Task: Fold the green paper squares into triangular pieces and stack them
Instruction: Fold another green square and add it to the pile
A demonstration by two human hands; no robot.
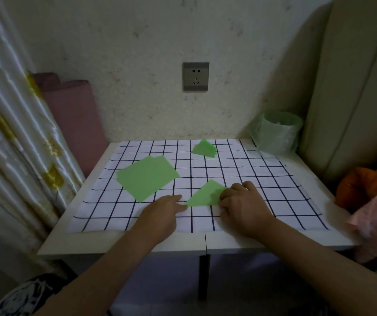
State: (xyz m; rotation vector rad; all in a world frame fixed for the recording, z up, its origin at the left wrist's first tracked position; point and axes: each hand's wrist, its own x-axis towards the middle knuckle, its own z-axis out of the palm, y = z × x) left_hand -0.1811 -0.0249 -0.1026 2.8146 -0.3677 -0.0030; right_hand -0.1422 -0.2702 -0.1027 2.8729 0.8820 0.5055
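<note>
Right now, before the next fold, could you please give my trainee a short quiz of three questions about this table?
1. True or false: the finished triangles lie nearer the wall than the flat green squares.
2. What does the left hand touch with a straight finger? A: the left corner of the folded triangle. B: the flat green squares. C: nothing.
3. Fill in: the right hand lies, fingers curled, on the ___ part of the folded triangle.

Key: 1 true; 2 A; 3 right.
</note>
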